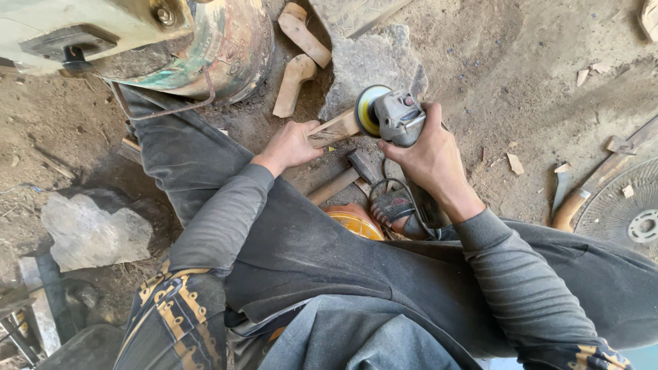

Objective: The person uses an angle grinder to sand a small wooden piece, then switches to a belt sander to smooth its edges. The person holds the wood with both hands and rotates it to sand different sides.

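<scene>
Sitting low over a dirt floor [493, 62], legs in dark grey trousers, sanding away. Left hand [291, 144] wrapped tight around the near end of a pale, tapered wooden piece [336, 127], fingers curled shut on it, far end pushed up against the yellow sanding disc [365, 108]. Right hand [428, 157] clamped over the body of a small grey angle grinder [397, 116], fingers closed round the housing, black cord [404, 195] looping back toward the lap.

Looks like a light, stiff bit of timber, dry and not slippery, so a firm fist near the back end seems the sensible hold, well clear of the disc. Probably wants to kick or chatter when the disc bites, being so light. Grinder judged the heavier of the two, best held round the body just like that.

Lying just beneath the hands: a wooden-handled steel hammer [346, 177] on the ground. Further up, two more rough-cut pale wooden blanks [296, 62] beside a flat grey slab of stone [373, 65]. Rusty, paint-streaked metal drum [212, 48] at top left, another grey rock [92, 229] at left, a round metal fan grille [624, 209] at the right edge, wood chips scattered about.
</scene>
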